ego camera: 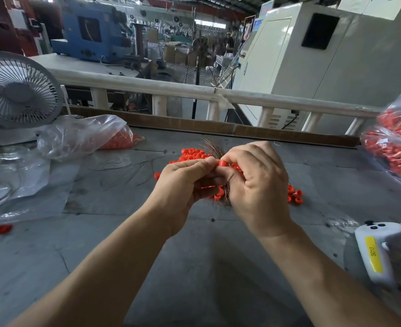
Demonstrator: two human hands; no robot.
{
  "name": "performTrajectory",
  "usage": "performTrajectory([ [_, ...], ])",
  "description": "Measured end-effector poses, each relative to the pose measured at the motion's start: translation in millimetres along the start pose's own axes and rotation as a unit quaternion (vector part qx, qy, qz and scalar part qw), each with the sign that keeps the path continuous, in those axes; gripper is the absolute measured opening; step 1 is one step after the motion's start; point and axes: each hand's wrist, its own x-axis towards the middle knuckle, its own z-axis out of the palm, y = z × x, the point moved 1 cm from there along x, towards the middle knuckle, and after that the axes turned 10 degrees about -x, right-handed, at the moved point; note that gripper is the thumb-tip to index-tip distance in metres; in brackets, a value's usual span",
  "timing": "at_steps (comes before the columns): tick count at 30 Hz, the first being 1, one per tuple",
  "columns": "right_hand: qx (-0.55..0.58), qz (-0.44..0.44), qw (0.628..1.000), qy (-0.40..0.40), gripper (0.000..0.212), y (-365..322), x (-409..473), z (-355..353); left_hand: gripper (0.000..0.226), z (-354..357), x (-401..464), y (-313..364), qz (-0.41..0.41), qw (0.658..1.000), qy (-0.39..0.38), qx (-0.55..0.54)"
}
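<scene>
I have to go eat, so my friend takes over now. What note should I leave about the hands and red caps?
Left hand pinches one red cap.
Right hand grips the wire bundle, fingertip on that cap.
Loose caps lie on the table behind the hands; more in bags at left and right.
Done: count unclear.
Left: the loose pile.

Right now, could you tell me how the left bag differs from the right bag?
The left bag lies slumped on the table, mostly slack, with red parts only at its right end; the right bag bulges with red parts. The left bag shows whole; the right bag is cut by the frame edge. Both are clear plastic.
</scene>
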Motion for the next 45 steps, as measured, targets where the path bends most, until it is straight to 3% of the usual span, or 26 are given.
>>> performTrajectory([
  [7,-0.004,0.015,0.999,-0.042,0.007,-2.6,2.3,-1.0,0.022,0.1,-0.3,1.4,0.018,1.000,0.013,-0.013],
  [13,0.070,0.031,0.991,-0.109,0.017,-2.8,-1.4,1.1,0.023,0.2,-0.5,1.5,0.023,0.999,0.030,-0.006],
  [28,0.120,0.043,0.980,-0.155,0.023,-1.4,-4.7,5.7,0.031,-9.9,6.4,-5.1,0.037,0.997,0.058,0.021],
  [41,0.134,0.080,0.970,-0.188,0.018,6.6,-7.3,10.4,0.011,-11.7,6.1,-2.9,0.037,0.994,0.097,0.039],
  [45,0.046,0.167,0.974,-0.149,0.017,30.5,-5.2,11.4,0.013,-17.3,9.2,-2.0,0.088,0.973,0.141,0.160],
])
